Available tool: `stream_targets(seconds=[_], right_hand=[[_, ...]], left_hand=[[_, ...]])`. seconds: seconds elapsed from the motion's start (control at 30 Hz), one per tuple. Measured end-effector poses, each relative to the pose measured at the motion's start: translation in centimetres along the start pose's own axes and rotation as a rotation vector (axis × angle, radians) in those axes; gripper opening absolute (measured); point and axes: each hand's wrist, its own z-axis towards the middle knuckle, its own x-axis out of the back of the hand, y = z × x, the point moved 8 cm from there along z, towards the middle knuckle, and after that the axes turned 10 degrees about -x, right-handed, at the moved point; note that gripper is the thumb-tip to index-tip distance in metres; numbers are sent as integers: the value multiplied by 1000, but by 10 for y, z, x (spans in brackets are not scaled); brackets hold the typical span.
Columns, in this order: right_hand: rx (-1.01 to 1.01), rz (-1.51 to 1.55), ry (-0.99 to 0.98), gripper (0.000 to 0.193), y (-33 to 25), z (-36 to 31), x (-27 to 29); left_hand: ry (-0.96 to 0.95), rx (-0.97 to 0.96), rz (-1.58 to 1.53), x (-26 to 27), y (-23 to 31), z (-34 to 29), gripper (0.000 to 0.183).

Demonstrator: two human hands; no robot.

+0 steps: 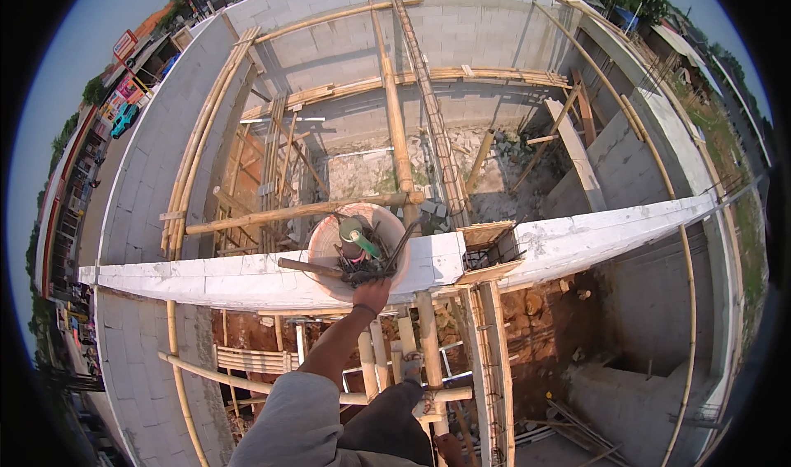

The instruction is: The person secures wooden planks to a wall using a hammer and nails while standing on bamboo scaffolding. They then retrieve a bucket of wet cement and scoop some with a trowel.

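A pale pinkish bucket (320,238) rests on top of the white block wall in front of me. My left hand (372,292) reaches over its near rim; its fingertips are hidden among the contents. Inside lies a green tool (362,240) with a rounded head, resembling an angle grinder, over a dark tangle of smaller items. A wooden handle (309,268) sticks out leftward, and a dark metal bar (404,240) leans out to the right. Low in the picture, what appears to be my right hand (449,448) is beside an upright bamboo pole (440,423); its fingers do not show clearly.
The white wall top (206,279) crosses from left to right. A wooden formwork box (488,249) interrupts it right of the bucket. Bamboo poles (301,213) form scaffolding on both sides. My foot (410,366) stands on bamboo, above reddish soil (548,327) far below.
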Motion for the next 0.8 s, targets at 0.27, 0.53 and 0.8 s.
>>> stream_targets(seconds=[0.27, 0.53, 0.8], right_hand=[[45, 30, -12, 39, 8, -19, -30], [42, 32, -33, 38, -16, -34, -36], [86, 31, -18, 39, -61, -59, -9]], left_hand=[[86, 1, 25, 2, 0, -2, 6], [-101, 57, 25, -10, -2, 1, 11], [-361, 126, -3, -16, -2, 3, 20]])
